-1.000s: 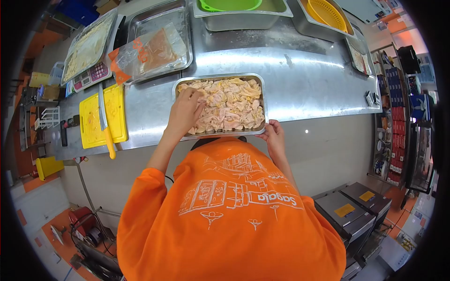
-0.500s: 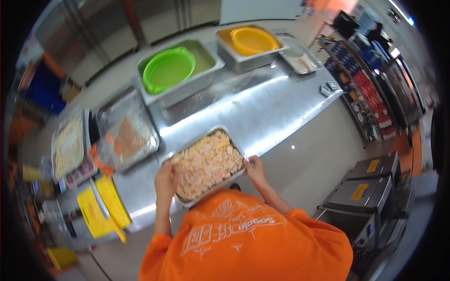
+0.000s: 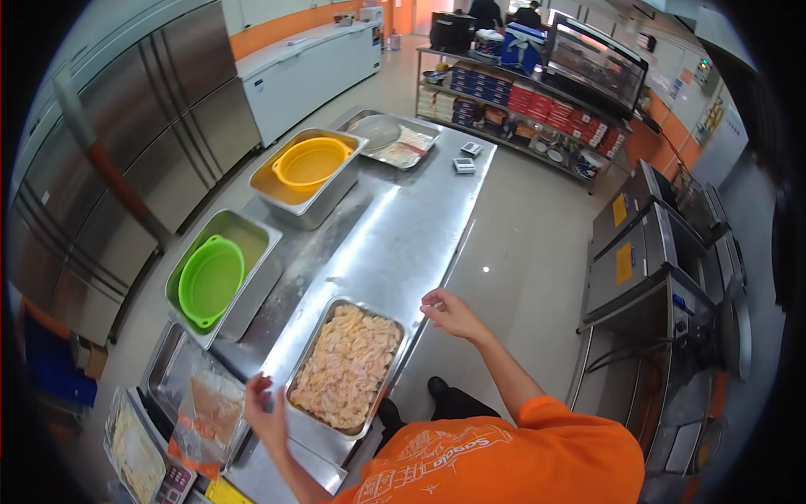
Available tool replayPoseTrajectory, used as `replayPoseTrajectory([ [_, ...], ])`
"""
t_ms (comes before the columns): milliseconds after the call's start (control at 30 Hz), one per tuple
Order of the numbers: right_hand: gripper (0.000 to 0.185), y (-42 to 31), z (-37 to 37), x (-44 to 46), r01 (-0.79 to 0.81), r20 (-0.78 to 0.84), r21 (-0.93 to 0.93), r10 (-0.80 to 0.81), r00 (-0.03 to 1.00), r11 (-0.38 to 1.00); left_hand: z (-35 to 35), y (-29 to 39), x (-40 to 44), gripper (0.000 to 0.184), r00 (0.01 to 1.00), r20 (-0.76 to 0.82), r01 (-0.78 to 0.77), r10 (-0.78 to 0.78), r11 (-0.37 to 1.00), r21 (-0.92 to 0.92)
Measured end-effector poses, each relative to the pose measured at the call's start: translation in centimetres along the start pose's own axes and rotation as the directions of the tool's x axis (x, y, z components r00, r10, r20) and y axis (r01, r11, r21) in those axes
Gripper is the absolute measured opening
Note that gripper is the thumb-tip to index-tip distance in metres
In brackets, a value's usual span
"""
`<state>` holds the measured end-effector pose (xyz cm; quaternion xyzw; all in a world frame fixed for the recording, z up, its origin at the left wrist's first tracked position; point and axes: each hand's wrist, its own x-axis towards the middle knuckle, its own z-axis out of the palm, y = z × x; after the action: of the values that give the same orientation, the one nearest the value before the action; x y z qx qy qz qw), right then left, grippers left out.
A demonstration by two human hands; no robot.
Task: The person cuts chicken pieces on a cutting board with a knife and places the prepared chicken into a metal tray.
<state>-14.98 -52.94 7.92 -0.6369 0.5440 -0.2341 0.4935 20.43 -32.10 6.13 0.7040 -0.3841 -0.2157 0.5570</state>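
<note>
A rectangular metal tray [image 3: 403,345] filled with pale, yellowish raw meat pieces [image 3: 348,365] lies near the front edge of the steel table. My left hand [image 3: 267,412] is raised just left of the tray, fingers apart and holding nothing. To the right of the tray and clear of its rim is my right hand [image 3: 450,313], its fingers loosely spread with nothing in them. A bag of brown powder [image 3: 211,412] rests on another metal tray [image 3: 165,367] at the lower left.
Deep metal pans hold a green colander [image 3: 211,281] and a yellow colander [image 3: 311,164]. Farther back are a tray with a sieve [image 3: 375,131] and two small devices [image 3: 464,165]. A yellow board [image 3: 227,492] and scale [image 3: 178,483] are lower left. Two people [image 3: 527,17] stand far behind.
Both my hands have come off the tray of meat and moved apart. The view has turned right and up, bringing the shelf rack and freezer into sight; the knife has left the view.
</note>
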Motion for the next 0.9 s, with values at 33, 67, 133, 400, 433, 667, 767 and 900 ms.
replayPoseTrajectory([
  [33, 0.035, -0.4, -1.6, -0.8, -0.070, 0.104, 0.286, 0.042, 0.994, 0.956, -0.5, 1.0, 0.8, 0.046, 1.000, 0.011, 0.020, -0.018, 0.967, -0.255],
  [67, 0.035, -0.4, -3.2, -1.6, -0.069, 0.101, 0.293, 0.040, 0.994, 0.954, -0.6, 3.8, 1.0, 0.051, 0.986, 0.007, 0.140, -0.165, 0.807, -0.573],
  [133, 0.035, 0.7, -6.0, -2.9, -0.176, 0.288, 0.743, -0.070, 0.955, 0.646, 1.4, 6.1, 0.9, 0.055, 0.987, 0.156, 0.097, -0.036, 0.908, -0.408],
  [400, 0.025, 22.9, -14.1, -6.4, -0.183, 0.062, 0.007, 0.183, 0.981, 0.983, 13.0, 1.2, -9.9, 0.063, 0.884, -0.444, 0.164, 0.148, 0.790, 0.591],
  [433, 0.024, 23.9, -15.0, -7.3, -0.349, 0.146, 0.197, 0.325, 0.934, 0.916, 13.7, -0.8, -12.2, 0.060, 0.832, -0.546, 0.287, 0.096, 0.768, 0.573],
  [667, 0.015, 29.2, -13.0, -5.3, -0.420, 0.526, -0.035, 0.374, 0.764, 0.907, 15.5, 1.6, -16.6, 0.044, 0.507, -0.819, 0.148, -0.267, 0.964, -0.222],
  [767, 0.014, 28.0, -10.1, -2.4, -0.214, 0.649, -0.072, 0.209, 0.732, 0.974, 14.5, 4.3, -18.3, 0.045, 0.377, -0.926, 0.346, -0.011, 0.929, 0.130],
  [900, 0.012, 25.7, -7.8, 1.1, -0.081, 0.659, -0.013, 0.070, 0.749, 0.997, 14.9, 0.6, -21.5, 0.031, 0.430, -0.522, 0.417, -0.737, 0.675, -0.609],
])
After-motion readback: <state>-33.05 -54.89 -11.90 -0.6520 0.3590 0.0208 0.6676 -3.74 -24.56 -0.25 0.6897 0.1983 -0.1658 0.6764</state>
